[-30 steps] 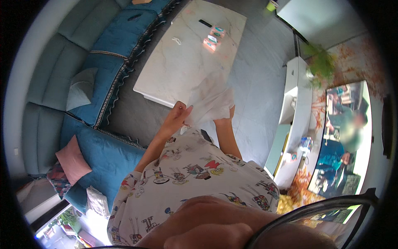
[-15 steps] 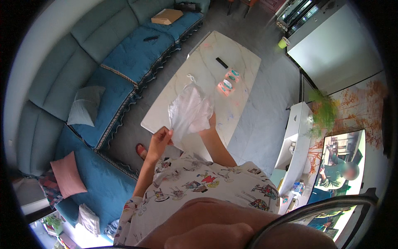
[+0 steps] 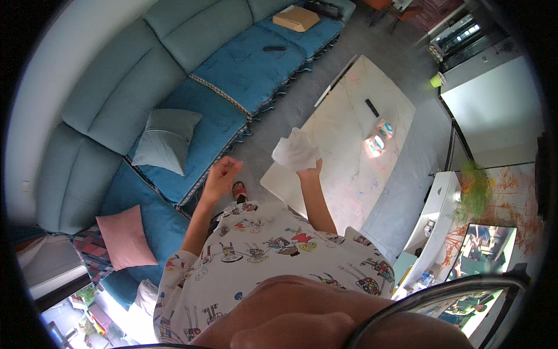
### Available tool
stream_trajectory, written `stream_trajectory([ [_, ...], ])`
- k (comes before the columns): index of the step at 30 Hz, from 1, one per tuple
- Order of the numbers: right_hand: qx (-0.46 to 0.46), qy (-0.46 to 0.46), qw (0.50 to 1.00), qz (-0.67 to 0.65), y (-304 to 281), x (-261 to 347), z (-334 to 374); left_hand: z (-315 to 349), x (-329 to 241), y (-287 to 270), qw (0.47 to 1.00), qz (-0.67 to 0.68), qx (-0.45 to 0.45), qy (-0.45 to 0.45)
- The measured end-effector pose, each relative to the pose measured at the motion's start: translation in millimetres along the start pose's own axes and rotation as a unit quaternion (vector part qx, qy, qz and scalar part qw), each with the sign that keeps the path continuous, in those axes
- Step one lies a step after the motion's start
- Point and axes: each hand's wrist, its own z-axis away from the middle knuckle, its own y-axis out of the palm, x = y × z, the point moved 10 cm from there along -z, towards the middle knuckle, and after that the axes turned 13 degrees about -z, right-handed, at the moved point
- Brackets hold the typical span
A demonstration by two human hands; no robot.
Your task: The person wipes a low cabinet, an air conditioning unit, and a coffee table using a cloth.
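Note:
A thin, white, crumpled plastic bag (image 3: 295, 150) hangs over the near left edge of the marble-patterned coffee table. My right hand (image 3: 313, 168) grips it from below, and its folds cover most of the fingers. To the left, apart from the bag, my left hand (image 3: 221, 177) is raised over the floor between sofa and table. Its fingers are curled together; whether anything small is pinched in them cannot be made out.
On the coffee table (image 3: 343, 192) are two tissue packs (image 3: 375, 146) and a black remote (image 3: 372, 107). The blue sofa (image 3: 218, 107) runs along the left, bearing a grey cushion (image 3: 165, 139), a pink cushion (image 3: 127, 237) and a cardboard box (image 3: 296, 19). A TV (image 3: 482, 250) stands right.
My left hand has let go of the bag and moved away to the left. The bag, spread between both hands before, is now bunched smaller in my right hand. The view has turned leftward.

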Motion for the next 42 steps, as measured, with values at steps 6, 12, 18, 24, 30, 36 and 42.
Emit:
stream_trajectory([
  [6, -0.034, 0.06, 0.992, -0.101, -3.3, -15.9, -21.9, 9.2, 36.5, -70.2, 0.995, -0.006, -0.075, -0.062],
  [12, -0.059, 0.015, 0.998, 0.005, -23.4, 19.6, -7.2, 11.3, 52.4, -65.9, 0.985, 0.069, -0.084, -0.132],
  [18, 0.036, -0.052, 0.996, -0.058, -55.7, 34.2, -1.1, -16.5, 30.1, -42.5, 0.994, 0.082, -0.018, -0.07],
  [24, -0.082, -0.02, 0.957, -0.277, -83.1, 29.2, 7.6, -25.3, 9.9, -26.8, 0.996, 0.041, 0.046, -0.068],
  [30, -0.175, -0.275, 0.943, -0.073, -83.6, 101.6, 39.8, -65.2, -39.7, 8.2, 0.991, 0.005, 0.134, -0.014],
  [36, -0.183, -0.291, 0.925, -0.164, -107.2, 131.1, 52.1, -97.2, -104.4, 38.7, 0.965, -0.003, 0.257, 0.053],
  [42, -0.239, -0.333, 0.905, -0.114, -101.2, 135.2, 48.5, -99.5, -109.1, 88.8, 0.89, -0.048, 0.441, 0.105],
])
